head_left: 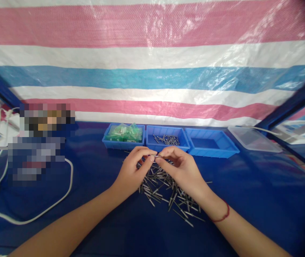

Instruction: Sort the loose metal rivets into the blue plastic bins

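Note:
Between the fingertips of my left hand (pixel 135 167) and my right hand (pixel 186 171), a thin metal blind rivet (pixel 156 156) lies roughly level. Thumb and fingers of both hands pinch it, one hand at each end. Under and in front of the hands, a loose pile of blind rivets (pixel 156 195) spreads over the dark blue table (pixel 115 228); the hands hide part of it. Just beyond stands a blue bin (pixel 152 137) with more rivets in it.
Left of that bin is another blue bin (pixel 122 145) holding green plastic packets (pixel 127 132). An empty blue bin (pixel 208 143) and a clear plastic lid (pixel 256 140) are to the right. A white cable (pixel 70 182) loops across the left side. Striped sheeting (pixel 152 78) hangs behind.

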The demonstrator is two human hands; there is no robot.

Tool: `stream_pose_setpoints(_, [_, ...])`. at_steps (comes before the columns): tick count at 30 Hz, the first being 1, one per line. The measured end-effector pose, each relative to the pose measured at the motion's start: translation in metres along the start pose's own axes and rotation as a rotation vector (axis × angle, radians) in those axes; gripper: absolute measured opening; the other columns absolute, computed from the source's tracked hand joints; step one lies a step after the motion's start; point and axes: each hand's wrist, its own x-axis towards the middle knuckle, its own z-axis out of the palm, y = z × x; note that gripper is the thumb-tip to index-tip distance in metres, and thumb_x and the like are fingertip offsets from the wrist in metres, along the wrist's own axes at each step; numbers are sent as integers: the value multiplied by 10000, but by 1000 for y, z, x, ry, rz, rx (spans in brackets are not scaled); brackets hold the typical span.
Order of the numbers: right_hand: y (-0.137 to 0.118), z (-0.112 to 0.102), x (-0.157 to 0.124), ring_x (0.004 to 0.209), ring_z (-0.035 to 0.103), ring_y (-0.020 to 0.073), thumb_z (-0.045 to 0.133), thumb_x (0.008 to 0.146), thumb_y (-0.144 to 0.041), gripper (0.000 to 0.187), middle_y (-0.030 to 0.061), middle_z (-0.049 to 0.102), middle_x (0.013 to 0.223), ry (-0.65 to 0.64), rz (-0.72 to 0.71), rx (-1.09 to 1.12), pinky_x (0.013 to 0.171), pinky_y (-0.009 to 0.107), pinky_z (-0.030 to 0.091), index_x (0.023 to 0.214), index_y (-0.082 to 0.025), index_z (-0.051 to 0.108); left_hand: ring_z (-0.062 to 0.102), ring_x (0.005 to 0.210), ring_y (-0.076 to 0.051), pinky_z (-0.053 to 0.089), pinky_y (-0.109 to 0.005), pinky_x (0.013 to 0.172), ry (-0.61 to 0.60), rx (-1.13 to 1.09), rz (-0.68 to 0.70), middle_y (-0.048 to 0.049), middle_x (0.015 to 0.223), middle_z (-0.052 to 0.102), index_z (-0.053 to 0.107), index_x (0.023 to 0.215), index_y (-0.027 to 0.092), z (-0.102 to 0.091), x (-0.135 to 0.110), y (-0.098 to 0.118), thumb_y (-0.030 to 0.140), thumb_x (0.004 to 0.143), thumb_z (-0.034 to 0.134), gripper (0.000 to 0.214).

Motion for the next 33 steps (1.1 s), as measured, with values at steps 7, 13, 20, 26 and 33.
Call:
stream_pose_setpoints(7, [-6, 0, -1, 812, 638, 140, 683, 763, -221, 144, 9, 672, 868, 25, -53, 22, 804, 313, 523, 901, -227, 642, 607, 874, -149, 464, -238, 750, -36, -11, -53, -36, 957, 639, 644, 995, 200, -1, 0, 0, 253, 899, 524, 162])
stream_pose_setpoints(13, [-9, -1, -1, 800, 656, 148, 669, 771, -237, 105, 9, 703, 860, 19, -35, 71, 781, 325, 548, 876, -234, 666, 634, 860, -155, 493, -250, 776, -16, -102, -130, -38, 947, 686, 650, 976, 179, 0, 0, 5, 269, 871, 567, 161])
stream_pose_setpoints(20, [-11, -1, -1, 830, 658, 168, 654, 787, -265, 101, 24, 706, 887, 11, -34, 28, 805, 357, 548, 882, -232, 663, 658, 867, -175, 528, -290, 799, 13, -278, -207, -45, 918, 702, 634, 945, 170, 0, 2, 6, 310, 815, 631, 191])
stream_pose_setpoints(26, [-18, -8, 1, 777, 616, 155, 641, 813, -270, 80, 31, 662, 869, 3, -158, -123, 729, 320, 521, 876, -221, 644, 632, 787, -136, 516, -262, 737, -11, -328, -233, -37, 915, 660, 576, 1073, 185, 2, 1, 4, 302, 818, 622, 285])
stream_pose_setpoints(33, [-8, -49, 26, 828, 579, 215, 590, 841, -257, 166, 72, 654, 908, 247, -349, -779, 791, 387, 457, 987, -197, 643, 554, 666, -116, 445, -252, 649, -250, 208, -90, -17, 861, 619, 633, 1032, 205, -11, 6, -2, 312, 897, 519, 206])
